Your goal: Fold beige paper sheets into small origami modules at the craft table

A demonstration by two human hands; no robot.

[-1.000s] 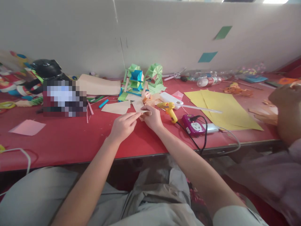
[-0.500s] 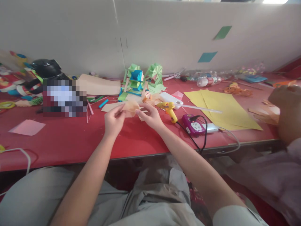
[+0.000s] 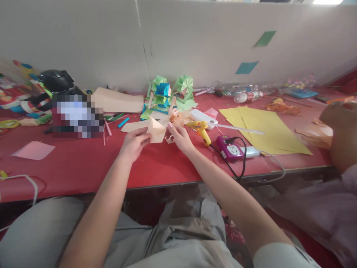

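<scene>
A pale orange sheet of folded paper [image 3: 156, 131], creased with a pointed upper corner, is held up just above the red table. My left hand [image 3: 134, 143] pinches its left edge between thumb and fingers. At the paper's right edge is my right hand [image 3: 180, 138], its fingers curled and closed against it. A small pale bit of paper shows under those fingers; whether it belongs to the same sheet I cannot tell. Just right of my right hand lies a yellow hot glue gun [image 3: 200, 130]. Behind the hands stand green and blue folded-paper models [image 3: 163, 95].
A purple power strip [image 3: 231, 149] with a looping black cable lies near the front edge. Yellow sheets [image 3: 264, 128] spread to the right, with plastic bottles [image 3: 247, 96] behind. Cardboard [image 3: 118, 100] and pink paper [image 3: 34, 150] lie left. Another person's arm [image 3: 341, 130] rests at the right.
The paper has turned and opened out, now showing a taller pointed shape. My left hand has shifted slightly left and down; my right hand has moved little.
</scene>
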